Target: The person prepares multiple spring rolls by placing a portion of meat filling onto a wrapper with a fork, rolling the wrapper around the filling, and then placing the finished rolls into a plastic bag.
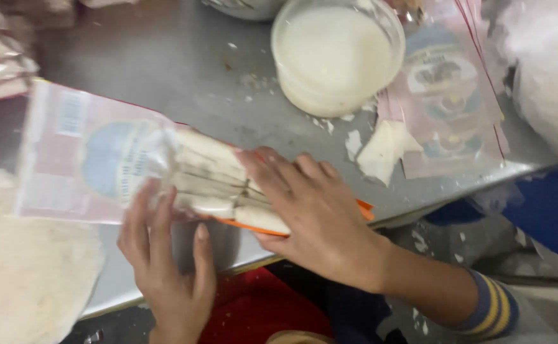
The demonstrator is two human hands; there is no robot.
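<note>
on steel table, bag (pixel 94 159) lengthwise leftward (mouth toward right hand (pixel 314 213))

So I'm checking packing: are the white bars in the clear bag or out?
Partly in: the white bars enter the clear bag, rear ends outside.

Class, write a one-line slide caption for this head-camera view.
Right hand slides stacked white slabs into clear printed bag held by left hand.

I see a glossy, clear plastic pouch (pixel 94 153) on the dull, smooth metal table (pixel 177 70). Beyond the pouch, the translucent plastic tub (pixel 337 54) looks smooth; beside it, shiny printed bags (pixel 451 95).
</note>
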